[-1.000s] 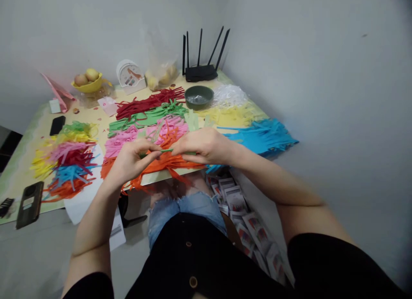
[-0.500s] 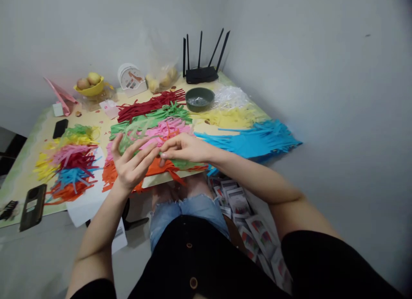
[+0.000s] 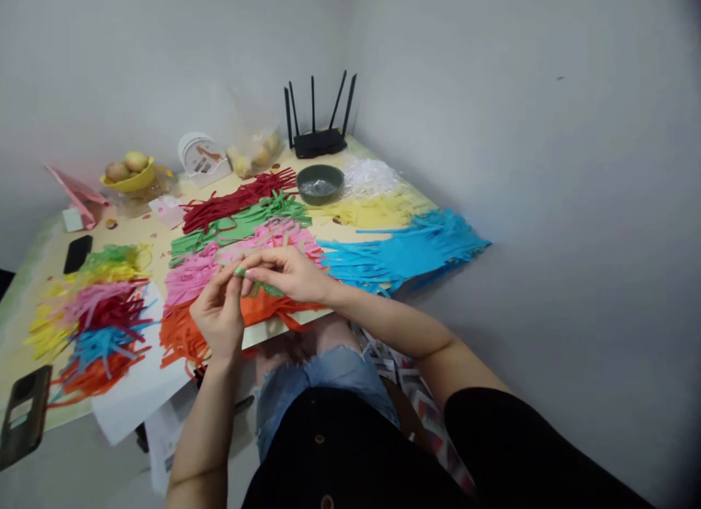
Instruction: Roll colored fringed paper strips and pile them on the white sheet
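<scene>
My left hand (image 3: 220, 308) and my right hand (image 3: 290, 275) meet over the table's near edge, fingertips together. Between them is a green strip (image 3: 239, 272), pinched by both; part of it is hidden by my fingers. Under and around my hands lie pink strips (image 3: 189, 272) and orange strips (image 3: 183, 332). Farther back are green strips (image 3: 241, 223) and dark red strips (image 3: 235, 202). To the right of my right hand spreads a pile of blue strips (image 3: 410, 250).
A dark green bowl (image 3: 320, 185) stands before a black router (image 3: 320, 142). Yellow strips (image 3: 377, 209) and white strips (image 3: 372, 178) lie beside it. At left are mixed-colour bundles (image 3: 104, 319), a phone (image 3: 25, 414), another phone (image 3: 77, 253) and a yellow fruit bowl (image 3: 131, 182).
My left hand's spread fingers have closed into a pinch on the green strip, against my right fingertips. The view has swung slightly to the right.
</scene>
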Tool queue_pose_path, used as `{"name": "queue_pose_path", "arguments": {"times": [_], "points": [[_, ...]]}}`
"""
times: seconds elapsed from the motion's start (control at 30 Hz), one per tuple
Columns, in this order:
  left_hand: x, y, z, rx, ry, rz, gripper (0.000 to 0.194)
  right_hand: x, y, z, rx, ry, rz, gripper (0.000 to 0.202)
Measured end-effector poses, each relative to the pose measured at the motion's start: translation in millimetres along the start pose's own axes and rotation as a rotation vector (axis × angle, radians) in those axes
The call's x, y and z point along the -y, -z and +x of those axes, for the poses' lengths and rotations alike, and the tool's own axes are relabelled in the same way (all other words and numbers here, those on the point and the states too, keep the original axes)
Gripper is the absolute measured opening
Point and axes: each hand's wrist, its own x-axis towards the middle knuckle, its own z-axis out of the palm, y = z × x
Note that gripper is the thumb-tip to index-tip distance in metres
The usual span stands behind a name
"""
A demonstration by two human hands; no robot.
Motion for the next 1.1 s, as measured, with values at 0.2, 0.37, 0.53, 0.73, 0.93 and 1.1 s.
{"name": "queue_pose_path", "arguments": {"times": [0.2, 0.37, 0.53, 0.73, 0.93, 1.1], "points": [[14, -28.0, 12, -0.089, 0.156, -0.093, 0.019, -7, 6, 8, -0.112, 0.076, -0.471, 0.011], [38, -25.0, 45, -0.285, 0.000, -0.078, 0.017, -27, 86, 49, -0.103, 0.176, -0.925, 0.022], [55, -3.1, 70, -0.126, 0.355, -0.475, 0.031, -42, 236, 110, -0.462, -0.448, -1.321, 0.036], [64, -8.9, 63, -0.147, 0.472, -0.417, 0.033, -85, 304, 132, -0.384, -0.679, -1.357, 0.023], [76, -11.6, 62, -0.164, 0.595, -0.394, 0.035, -108, 311, 140, -0.358, -0.753, -1.393, 0.030], [77, -13.5, 64, -0.125, 0.672, -0.401, 0.036, -87, 304, 135, -0.379, -0.629, -1.398, 0.020]]}}
